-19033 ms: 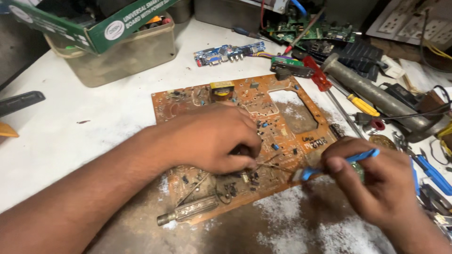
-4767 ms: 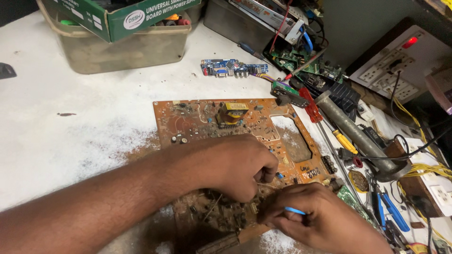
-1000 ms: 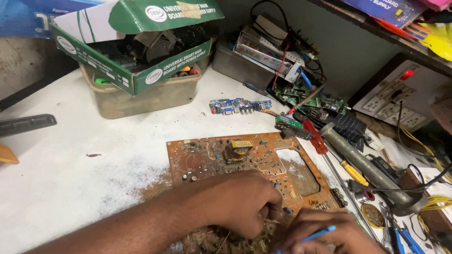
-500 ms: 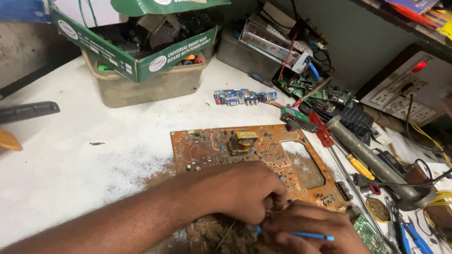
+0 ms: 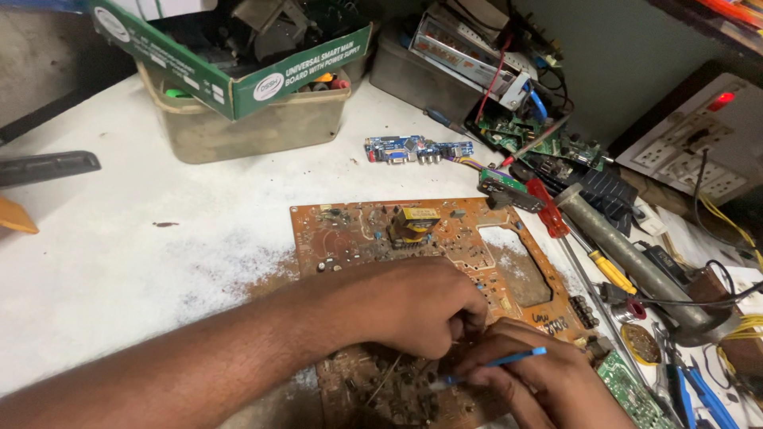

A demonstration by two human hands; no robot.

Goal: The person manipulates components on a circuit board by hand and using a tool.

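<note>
While left hand [image 5: 413,306] pins the brown circuit board [image 5: 445,238] flat at 6 o'clock of bench, right hand [image 5: 540,381] pinches a blue tool [image 5: 497,364]; board looks stiff, light, brittle, best gripped by edges

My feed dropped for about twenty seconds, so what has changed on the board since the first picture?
The right hand with the blue tool has come in from the board's right edge to meet the left hand at its lower middle. The left hand stays pressed on the board, and the tool is still gripped. The board, with its yellow part, and the box lie as before.
</note>
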